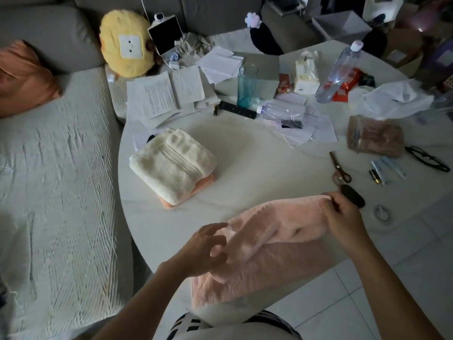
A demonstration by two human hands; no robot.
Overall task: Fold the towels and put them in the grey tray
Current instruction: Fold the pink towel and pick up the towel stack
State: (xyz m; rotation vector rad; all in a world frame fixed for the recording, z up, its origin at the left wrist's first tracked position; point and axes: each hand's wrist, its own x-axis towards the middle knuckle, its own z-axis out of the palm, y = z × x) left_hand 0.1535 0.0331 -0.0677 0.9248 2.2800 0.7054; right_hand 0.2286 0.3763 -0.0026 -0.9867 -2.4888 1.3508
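Head view. I see a pink towel (pixel 277 227) draped over the near edge of the table (pixel 257 163). Right hand (pixel 343 217) pinches its far-right corner; left hand (pixel 206 249) grips its near-left part. Folded towels (pixel 171 165) sit stacked far left.

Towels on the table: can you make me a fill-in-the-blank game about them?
1. Both hands hold the ____ towel.
2. The folded cream towel lies on top of a folded ____ towel.
3. The right hand pinches the towel's corner close to the ____.

Missing words: pink; orange; scissors
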